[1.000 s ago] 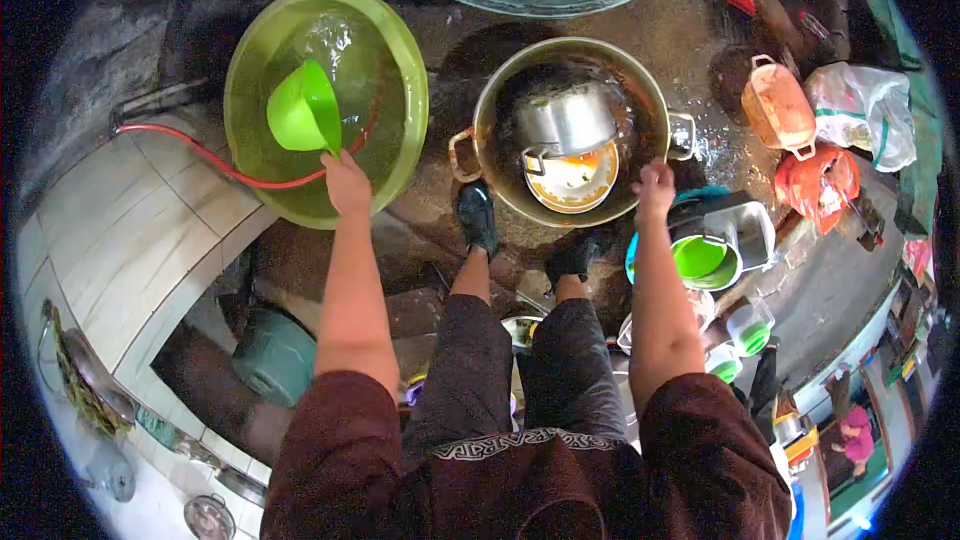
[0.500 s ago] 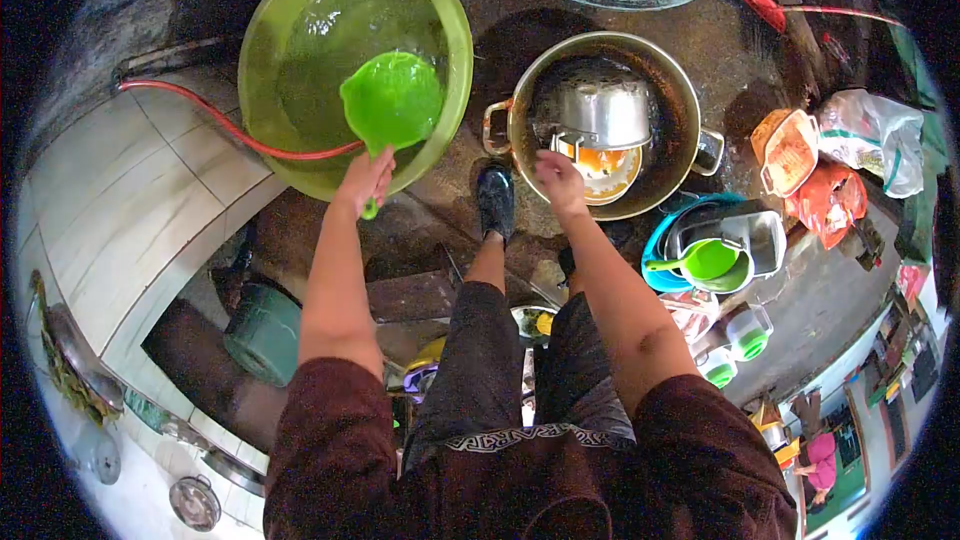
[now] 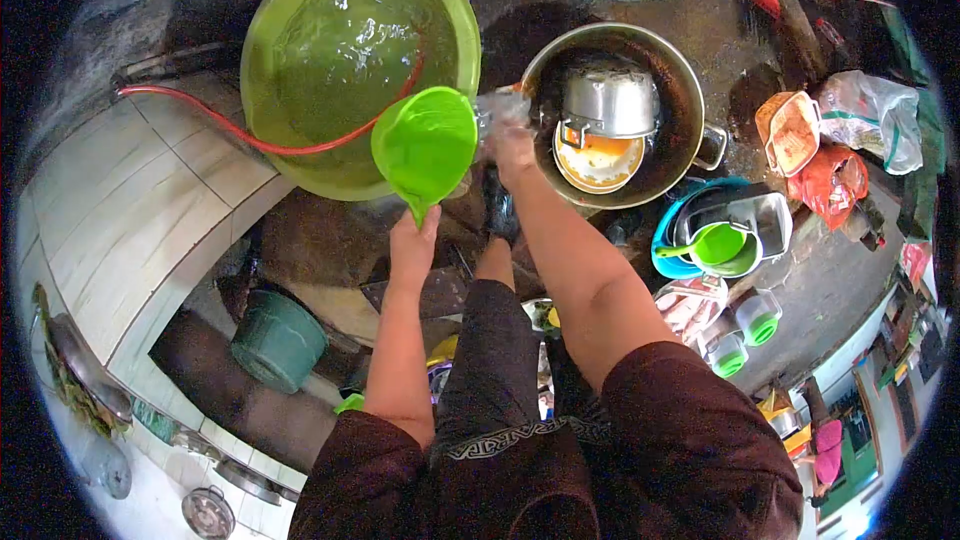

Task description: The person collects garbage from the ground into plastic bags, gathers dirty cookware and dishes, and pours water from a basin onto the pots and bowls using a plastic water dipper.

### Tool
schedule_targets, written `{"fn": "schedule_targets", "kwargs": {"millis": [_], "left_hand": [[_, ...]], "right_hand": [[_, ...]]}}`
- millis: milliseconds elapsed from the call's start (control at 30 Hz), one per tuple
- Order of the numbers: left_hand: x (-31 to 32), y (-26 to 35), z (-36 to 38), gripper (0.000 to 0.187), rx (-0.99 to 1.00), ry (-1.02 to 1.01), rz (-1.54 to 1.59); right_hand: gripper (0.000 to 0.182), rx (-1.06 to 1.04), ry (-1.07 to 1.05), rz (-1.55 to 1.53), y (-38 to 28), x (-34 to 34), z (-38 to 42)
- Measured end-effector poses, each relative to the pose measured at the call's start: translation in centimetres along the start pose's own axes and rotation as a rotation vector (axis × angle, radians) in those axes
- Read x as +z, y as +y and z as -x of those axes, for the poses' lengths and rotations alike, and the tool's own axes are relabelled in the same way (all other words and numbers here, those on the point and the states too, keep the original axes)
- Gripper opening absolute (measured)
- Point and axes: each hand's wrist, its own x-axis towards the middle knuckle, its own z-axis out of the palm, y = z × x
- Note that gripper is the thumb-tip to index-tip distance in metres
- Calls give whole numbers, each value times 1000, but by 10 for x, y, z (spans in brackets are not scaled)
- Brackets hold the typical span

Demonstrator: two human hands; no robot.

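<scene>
My left hand (image 3: 412,240) is wrapped round the handle of a bright green water dipper (image 3: 425,145), tilted at the right rim of a large olive-green tub (image 3: 262,105) of water. Water streams from the dipper over my right hand (image 3: 512,140), whose fingers are blurred by the splash. That hand hovers beside the left side of a big two-handled metal pot (image 3: 693,100). Inside the pot lie an upturned smaller metal pot (image 3: 608,105) and a plate (image 3: 600,168) with orange stains.
A red hose (image 3: 235,136) runs into the tub. Right of the big pot, a blue basin (image 3: 664,230) holds metal containers and another green dipper (image 3: 718,243). Farther right are an orange basket (image 3: 790,133) and plastic bags (image 3: 870,120). A dark green bucket (image 3: 280,340) stands lower left.
The dipper has come up out of the tub toward the right and now pours. My right hand has moved left from above the big pot into the falling water.
</scene>
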Motion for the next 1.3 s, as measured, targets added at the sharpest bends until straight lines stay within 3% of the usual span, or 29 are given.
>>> {"fn": "schedule_targets", "kwargs": {"millis": [67,100,200,267,333,400,433,467,500,533,567,633,733,800,833,867,933,1000,1067,1133,1300], "left_hand": [[9,26,8,30,14,16,23],[14,32,9,30,54,48,-77],[29,42,8,33,166,84,-270],[35,63,11,36,-19,32,-559],[39,62,11,38,46,83,-585],[32,67,6,41,34,223,-604],[29,49,-7,41,149,341,-584],[21,50,-17,40,149,404,-538],[13,52,-29,40,151,466,-493],[5,44,-49,39,165,496,-498],[-3,31,-73,38,180,524,-503],[-15,7,-120,37,-7,458,-533],[-27,-194,-274,33,272,335,-915],[-17,-69,-222,27,-36,79,-488],[-12,1,-192,26,-213,6,-308],[-12,13,-182,26,-202,-13,-313],[-11,25,-164,25,-288,-235,169],[-9,24,-136,23,-193,-192,354],[-7,47,-89,22,-156,-129,340],[-12,39,-65,21,-165,-92,321],[5,70,2,18,-84,-123,237]], "right_hand": [[14,369,113,-516,-74,-22,10],[15,514,47,-588,-119,-41,17],[18,447,21,-787,-99,-36,-2],[25,484,51,-901,-128,-40,-3],[35,634,-79,-875,-146,-47,-3],[41,621,-147,-868,-117,-44,-3],[43,331,-148,-584,-83,-39,1],[45,46,-144,-296,-117,-45,8],[42,586,-62,-640,-150,-60,18],[42,587,-55,-641,-146,-65,27],[39,633,-33,-540,-135,-72,33],[36,681,4,-440,-109,-87,52],[31,665,92,-313,-57,-109,78],[30,717,149,-468,-9,-119,94],[30,745,153,-528,-31,-123,100],[30,746,177,-531,-50,-128,102],[30,794,195,-557,-76,-135,103],[30,750,167,-592,-76,-136,96],[28,710,136,-569,-93,-136,85],[24,627,188,-760,-100,-129,71],[23,599,163,-835,-146,-130,46]]}}
